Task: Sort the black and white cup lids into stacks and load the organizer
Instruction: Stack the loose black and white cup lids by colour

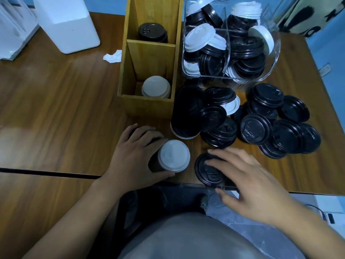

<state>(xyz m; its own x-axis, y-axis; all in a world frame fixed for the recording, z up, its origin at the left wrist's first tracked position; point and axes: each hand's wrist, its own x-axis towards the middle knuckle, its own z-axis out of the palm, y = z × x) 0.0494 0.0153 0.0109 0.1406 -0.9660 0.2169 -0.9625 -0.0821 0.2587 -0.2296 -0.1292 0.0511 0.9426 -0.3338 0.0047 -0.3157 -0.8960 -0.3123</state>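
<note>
My left hand (134,156) wraps a dark stack topped by a white lid (173,156) near the table's front edge. My right hand (248,180) grips a stack of black lids (207,171) just to the right of it. A wooden organizer (149,105) stands behind, with a white-topped stack (155,86) in its near compartment and a black-topped stack (152,31) in the far one. Loose black lids (276,120) are heaped at the right, with a tall black stack (186,113) lying beside the organizer.
A clear plastic bin (231,53) full of mixed black and white lids stands at the back right. A white box (67,21) and a crumpled tissue (113,57) lie at the back left. The table's front edge runs just under my hands.
</note>
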